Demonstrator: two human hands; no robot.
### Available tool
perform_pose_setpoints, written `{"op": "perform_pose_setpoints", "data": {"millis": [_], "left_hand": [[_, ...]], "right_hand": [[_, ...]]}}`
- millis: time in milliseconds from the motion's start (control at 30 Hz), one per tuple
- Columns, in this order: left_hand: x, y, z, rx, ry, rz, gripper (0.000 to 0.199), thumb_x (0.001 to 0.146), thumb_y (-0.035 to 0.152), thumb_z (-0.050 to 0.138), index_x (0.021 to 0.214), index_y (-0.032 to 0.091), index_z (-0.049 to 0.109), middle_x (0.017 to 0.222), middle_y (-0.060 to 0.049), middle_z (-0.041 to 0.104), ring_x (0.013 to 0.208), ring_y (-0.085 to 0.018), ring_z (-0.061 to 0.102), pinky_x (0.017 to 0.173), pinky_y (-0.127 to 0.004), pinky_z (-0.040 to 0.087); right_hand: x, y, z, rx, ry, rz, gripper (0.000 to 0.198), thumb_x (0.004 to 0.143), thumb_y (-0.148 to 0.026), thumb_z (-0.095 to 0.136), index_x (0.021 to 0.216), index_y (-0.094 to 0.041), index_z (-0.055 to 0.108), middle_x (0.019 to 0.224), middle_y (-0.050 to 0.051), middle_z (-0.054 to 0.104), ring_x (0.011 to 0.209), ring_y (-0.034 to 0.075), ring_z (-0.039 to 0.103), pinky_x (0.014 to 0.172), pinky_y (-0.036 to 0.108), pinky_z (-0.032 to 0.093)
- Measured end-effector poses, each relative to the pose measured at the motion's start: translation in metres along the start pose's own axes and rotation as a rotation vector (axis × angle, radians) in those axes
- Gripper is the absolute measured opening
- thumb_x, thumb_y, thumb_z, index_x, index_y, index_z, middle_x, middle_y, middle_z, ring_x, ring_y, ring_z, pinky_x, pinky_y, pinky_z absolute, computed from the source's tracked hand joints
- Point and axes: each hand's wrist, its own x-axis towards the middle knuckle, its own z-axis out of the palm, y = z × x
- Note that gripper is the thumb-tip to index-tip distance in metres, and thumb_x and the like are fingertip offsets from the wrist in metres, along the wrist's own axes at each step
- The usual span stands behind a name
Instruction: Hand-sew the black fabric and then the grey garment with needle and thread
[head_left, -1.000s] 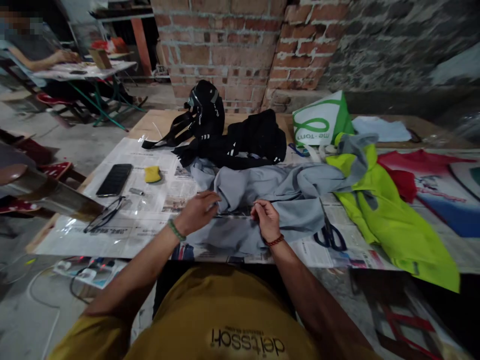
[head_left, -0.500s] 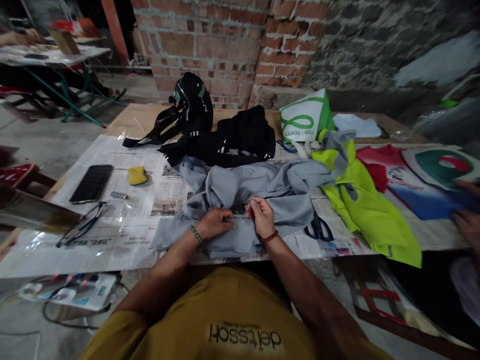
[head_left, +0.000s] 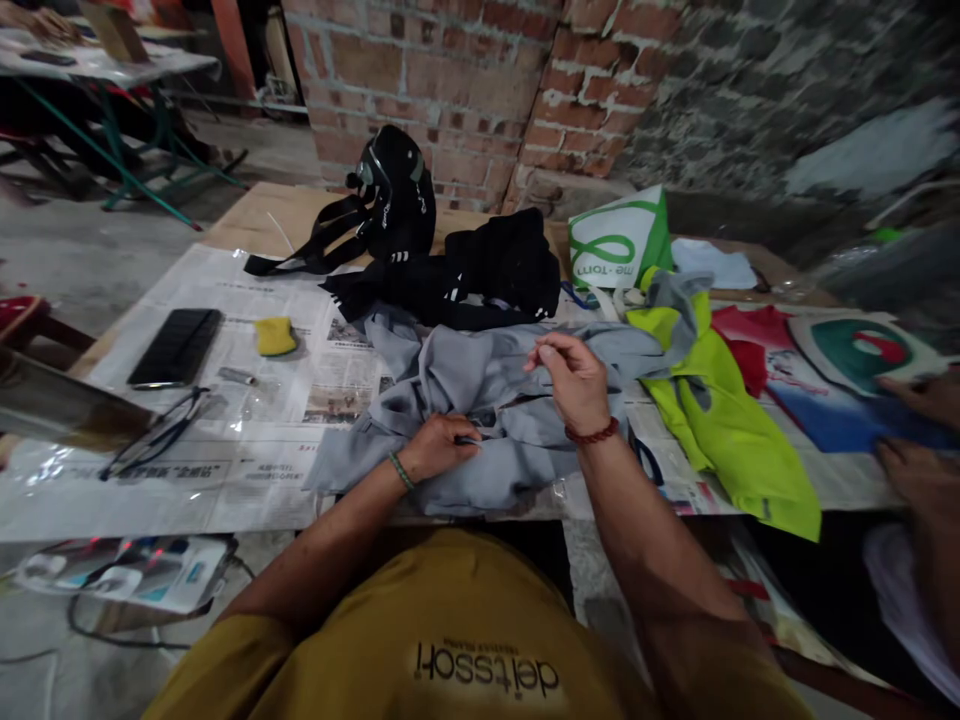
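Note:
A crumpled grey garment point(head_left: 487, 365) lies on the newspaper-covered table in front of me. My left hand point(head_left: 436, 450), with a green bead bracelet at the wrist, pinches a fold of this cloth between thumb and fingers. Raised above the garment to the right is my right hand point(head_left: 576, 385), which wears a red-brown bracelet. Its thumb and forefinger are pressed together; whatever they hold is too small to make out. The dark blue handles of what look like scissors point(head_left: 646, 462) show partly behind my right forearm.
A phone point(head_left: 176, 347), a yellow sponge point(head_left: 275, 336) and a small grey tube point(head_left: 236, 375) lie left. Behind are a black bag point(head_left: 397, 195), black clothing point(head_left: 502, 265) and a white-green bag point(head_left: 619, 240). A yellow-green garment point(head_left: 720, 410) lies right, near another person's hands point(head_left: 919, 470).
My right hand has lifted off the cloth, up and to the right, fingertips still pinched. My left hand keeps its hold on the grey garment. The view has shifted slightly.

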Motion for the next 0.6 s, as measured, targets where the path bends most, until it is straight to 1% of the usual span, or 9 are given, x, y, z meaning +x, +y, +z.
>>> {"op": "perform_pose_setpoints", "data": {"millis": [67,133,233,300,400,500,533,600], "left_hand": [[0.000,0.001,-0.001,0.037,-0.011,0.018,0.006,0.073,0.014,0.067,0.078,0.015,0.071,0.079,-0.002,0.068,0.073,-0.013,0.062,0.077,-0.026,0.047],[-0.001,0.002,-0.002,0.079,-0.019,0.049,0.006,0.074,0.016,0.067,0.079,0.017,0.071,0.079,-0.001,0.069,0.075,-0.013,0.063,0.082,-0.028,0.046],[-0.001,0.002,-0.003,0.101,-0.017,0.075,0.008,0.076,0.017,0.065,0.080,0.018,0.072,0.079,-0.001,0.069,0.077,-0.013,0.063,0.086,-0.030,0.045],[-0.001,0.002,-0.003,0.069,-0.011,0.065,0.010,0.076,0.016,0.062,0.080,0.018,0.071,0.079,-0.001,0.070,0.075,-0.012,0.063,0.082,-0.028,0.046],[-0.001,0.001,-0.002,-0.017,-0.027,0.017,0.013,0.078,0.016,0.059,0.081,0.016,0.071,0.078,-0.001,0.070,0.070,-0.011,0.062,0.072,-0.023,0.047],[-0.001,-0.001,-0.002,-0.065,-0.038,-0.008,0.014,0.080,0.018,0.057,0.083,0.016,0.070,0.079,-0.001,0.071,0.070,-0.011,0.063,0.068,-0.022,0.048],[-0.001,-0.001,-0.002,-0.068,-0.039,0.012,0.014,0.081,0.018,0.057,0.083,0.015,0.070,0.079,-0.001,0.071,0.071,-0.012,0.063,0.069,-0.022,0.048],[-0.001,0.000,-0.003,-0.035,-0.034,0.114,0.014,0.082,0.019,0.057,0.083,0.015,0.070,0.080,-0.002,0.071,0.075,-0.013,0.064,0.073,-0.025,0.048]], "right_hand": [[0.004,-0.008,-0.001,-0.095,-0.094,-0.020,0.017,0.085,-0.033,0.056,0.094,-0.021,0.064,0.077,-0.001,0.065,0.064,0.010,0.061,0.069,0.026,0.051],[0.000,-0.009,-0.001,-0.222,-0.245,-0.058,0.016,0.086,-0.028,0.054,0.094,-0.021,0.066,0.081,0.000,0.065,0.066,0.010,0.061,0.068,0.025,0.050],[-0.017,0.003,-0.001,-0.400,-0.492,-0.185,0.018,0.086,-0.020,0.052,0.092,-0.022,0.069,0.087,0.003,0.064,0.078,0.012,0.061,0.072,0.025,0.049],[-0.030,0.015,-0.001,-0.469,-0.588,-0.246,0.022,0.086,-0.016,0.050,0.091,-0.022,0.070,0.090,0.004,0.062,0.083,0.013,0.060,0.075,0.025,0.049],[-0.044,0.030,0.000,-0.521,-0.647,-0.258,0.026,0.084,-0.011,0.049,0.092,-0.022,0.071,0.096,0.006,0.060,0.085,0.014,0.059,0.075,0.025,0.049],[-0.049,0.035,0.000,-0.538,-0.651,-0.247,0.028,0.081,-0.009,0.050,0.091,-0.024,0.071,0.101,0.006,0.059,0.089,0.015,0.059,0.077,0.026,0.049],[-0.050,0.035,0.001,-0.540,-0.642,-0.245,0.029,0.080,-0.009,0.050,0.091,-0.025,0.071,0.101,0.006,0.059,0.089,0.015,0.059,0.077,0.026,0.049],[-0.050,0.033,0.000,-0.538,-0.612,-0.236,0.029,0.082,-0.012,0.048,0.093,-0.027,0.071,0.099,0.005,0.060,0.089,0.015,0.058,0.078,0.027,0.049]]}}
